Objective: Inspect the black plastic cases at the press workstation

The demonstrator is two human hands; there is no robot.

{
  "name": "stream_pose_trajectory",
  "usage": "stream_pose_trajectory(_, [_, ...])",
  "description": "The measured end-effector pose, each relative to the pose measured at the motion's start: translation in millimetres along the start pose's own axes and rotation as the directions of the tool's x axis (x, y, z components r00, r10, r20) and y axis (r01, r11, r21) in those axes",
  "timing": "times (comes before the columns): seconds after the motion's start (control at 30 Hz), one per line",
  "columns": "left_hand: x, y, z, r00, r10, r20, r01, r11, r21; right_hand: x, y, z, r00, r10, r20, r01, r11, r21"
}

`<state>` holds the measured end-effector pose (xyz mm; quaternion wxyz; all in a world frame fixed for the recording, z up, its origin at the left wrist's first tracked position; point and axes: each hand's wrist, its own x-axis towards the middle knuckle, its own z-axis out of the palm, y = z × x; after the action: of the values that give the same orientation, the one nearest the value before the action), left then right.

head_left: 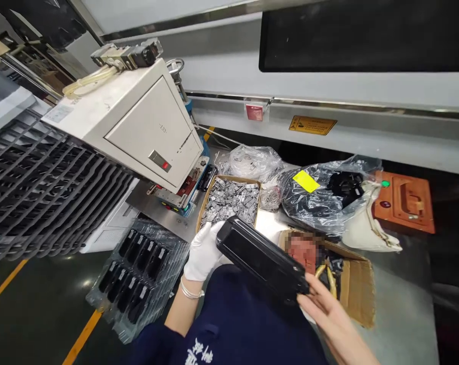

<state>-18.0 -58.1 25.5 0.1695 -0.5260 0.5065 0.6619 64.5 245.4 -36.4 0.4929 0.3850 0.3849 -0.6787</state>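
Gloved left hand [204, 253], bare right hand [324, 304] gripping opposite ends of case [261, 261], lower centre; machine [145, 137], upper left, marked "133".

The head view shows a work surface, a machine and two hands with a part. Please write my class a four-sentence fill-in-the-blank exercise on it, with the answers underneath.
1. The left hand wears a glove coloured ____.
2. The left hand and the right hand hold a long part coloured ____.
3. The number on the front panel of the machine is ____.
4. The tag on the clear plastic bag is bright ____.

Missing words: white; black; 133; yellow.
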Motion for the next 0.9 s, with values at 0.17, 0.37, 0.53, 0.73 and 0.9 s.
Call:
stream_pose_trajectory(0.17, [51, -10, -3.9, 0.999, -0.037, 0.016, 0.034, 0.984, 0.174, 55, 4, 46, 0.998, 0.022, 0.062, -0.035, 0.976, 0.217])
stream_pose_trajectory(0.37, [96, -9, -33.6, 0.955, -0.113, -0.273, 0.126, 0.992, 0.03, 170, -34, 99, 0.999, 0.044, -0.03, -0.028, 0.918, 0.396])
stream_pose_trajectory(0.53, [106, 7, -59.4, 0.909, -0.25, -0.335, 0.219, 0.967, -0.127, 295, -102, 172, 0.974, 0.133, -0.184, -0.026, 0.87, 0.493])
stream_pose_trajectory(0.73, [125, 13, -65.3, 0.851, -0.372, -0.371, 0.306, 0.925, -0.224, 410, -151, 273, 0.943, 0.27, -0.195, -0.128, 0.835, 0.535])
stream_pose_trajectory(0.9, [141, -1, -95.4, 0.805, -0.457, -0.378, 0.364, 0.884, -0.292, 471, -169, 306, 0.932, 0.325, -0.163, -0.189, 0.816, 0.547])
